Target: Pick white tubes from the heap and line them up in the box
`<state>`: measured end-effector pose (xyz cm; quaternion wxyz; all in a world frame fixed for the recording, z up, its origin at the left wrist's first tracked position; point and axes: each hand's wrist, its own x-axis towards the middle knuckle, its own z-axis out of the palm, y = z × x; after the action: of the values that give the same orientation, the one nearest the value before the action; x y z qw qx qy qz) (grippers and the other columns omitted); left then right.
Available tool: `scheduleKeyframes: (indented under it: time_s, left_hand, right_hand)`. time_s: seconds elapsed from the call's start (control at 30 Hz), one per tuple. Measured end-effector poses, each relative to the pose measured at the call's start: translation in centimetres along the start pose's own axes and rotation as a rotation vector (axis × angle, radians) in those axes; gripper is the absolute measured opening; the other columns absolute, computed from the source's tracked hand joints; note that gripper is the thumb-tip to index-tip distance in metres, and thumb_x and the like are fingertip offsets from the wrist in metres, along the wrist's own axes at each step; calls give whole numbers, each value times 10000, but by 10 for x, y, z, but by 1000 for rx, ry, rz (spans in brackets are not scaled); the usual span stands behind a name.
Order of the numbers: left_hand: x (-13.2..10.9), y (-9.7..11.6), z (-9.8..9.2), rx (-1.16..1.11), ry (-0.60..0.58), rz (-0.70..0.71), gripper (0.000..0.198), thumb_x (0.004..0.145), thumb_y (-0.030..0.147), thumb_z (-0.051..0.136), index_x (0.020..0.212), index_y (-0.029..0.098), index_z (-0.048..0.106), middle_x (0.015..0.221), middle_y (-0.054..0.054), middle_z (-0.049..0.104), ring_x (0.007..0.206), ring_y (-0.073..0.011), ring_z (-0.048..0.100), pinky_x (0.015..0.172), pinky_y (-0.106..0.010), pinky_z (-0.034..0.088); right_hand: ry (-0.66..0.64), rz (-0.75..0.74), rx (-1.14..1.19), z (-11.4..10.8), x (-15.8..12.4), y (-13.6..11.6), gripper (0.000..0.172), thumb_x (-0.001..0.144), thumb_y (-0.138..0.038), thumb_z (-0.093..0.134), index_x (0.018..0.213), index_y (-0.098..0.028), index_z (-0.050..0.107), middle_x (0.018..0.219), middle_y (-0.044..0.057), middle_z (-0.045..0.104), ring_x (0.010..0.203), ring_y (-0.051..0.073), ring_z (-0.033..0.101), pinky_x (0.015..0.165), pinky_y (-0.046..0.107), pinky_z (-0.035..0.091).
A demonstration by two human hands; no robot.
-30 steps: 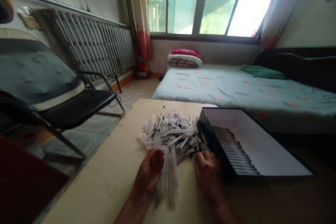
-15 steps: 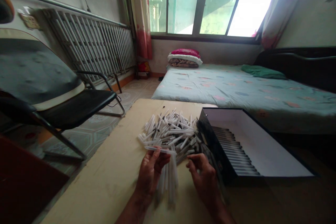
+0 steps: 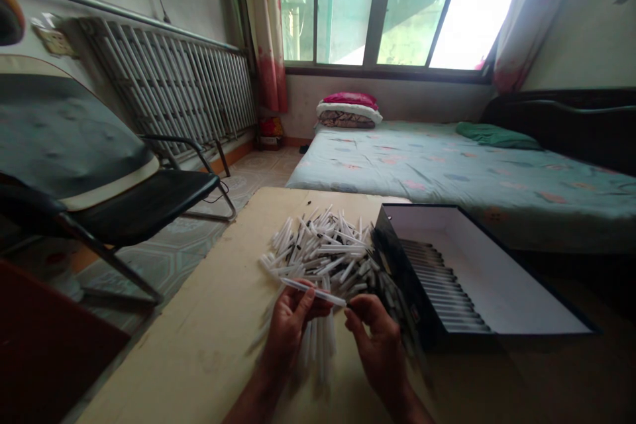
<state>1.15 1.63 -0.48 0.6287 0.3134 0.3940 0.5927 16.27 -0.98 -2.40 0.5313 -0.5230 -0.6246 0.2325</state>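
Observation:
My left hand is closed round a translucent white pen barrel, which slants down to the right. At the barrel's right end, my right hand pinches a small black pen part that seems to touch the tip. Beyond both hands spreads a pile of white pen barrels mixed with dark pieces. More barrels lie below and between my hands, partly hidden. Dark slender pen parts lie between the pile and the box.
A dark-rimmed open box with a row of pens sits on the right. The pale table carries everything. Behind it stands a bed; a black folding chair is on the left.
My two hands have come together. The barrel in my left hand has tilted and shifted right, and its end now meets the black part in my right hand.

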Motion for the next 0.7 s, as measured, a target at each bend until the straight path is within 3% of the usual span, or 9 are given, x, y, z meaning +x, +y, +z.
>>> scheduleKeyframes:
  time_s: [0.23, 0.4, 0.7]
  left_hand:
    - [0, 2, 2, -26, 15, -21, 280, 648, 271, 749, 830, 156, 570, 694, -45, 712, 615, -221, 691, 628, -348, 547]
    - [0, 0, -1, -11, -36, -12, 236, 696, 253, 714, 847, 161, 557, 726, -55, 722, 638, -222, 694, 656, -366, 546]
    - [-1, -1, 0, 29, -56, -13, 226, 688, 251, 725, 816, 154, 564, 751, -76, 731, 672, -247, 701, 623, -360, 552]
  right_hand:
    - [-31, 52, 71, 0, 0, 0, 96, 843, -265, 550, 899, -186, 553, 765, 17, 592, 678, 146, 585, 622, 255, 480]
    - [-43, 193, 257, 3, -1, 0, 150, 835, -313, 573, 898, -177, 559, 661, -13, 590, 581, 129, 596, 566, 227, 479]
    - [-27, 320, 298, 0, 2, -1, 310, 839, -453, 537, 733, -163, 564, 582, -9, 594, 418, 100, 535, 438, 202, 413]
